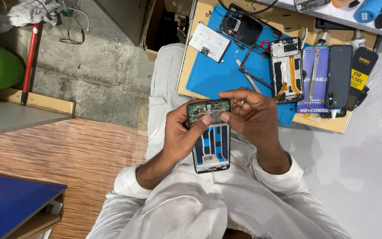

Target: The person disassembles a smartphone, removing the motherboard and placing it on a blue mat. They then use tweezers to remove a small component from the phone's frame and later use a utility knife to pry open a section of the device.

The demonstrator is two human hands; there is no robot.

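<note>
Above the lap, near the desk [332, 126], an opened phone [210, 137] is gripped by the left hand [180, 132], its exposed board pinched by the right hand [248, 113], back cover already off.

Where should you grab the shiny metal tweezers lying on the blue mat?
Probably pinch the long silver metal tweezers by their two flat sides near the middle, with fingers coming straight down from above. They lie flat on the blue rubber work mat, partly under a black phone frame, so slide them out lengthwise.
</note>
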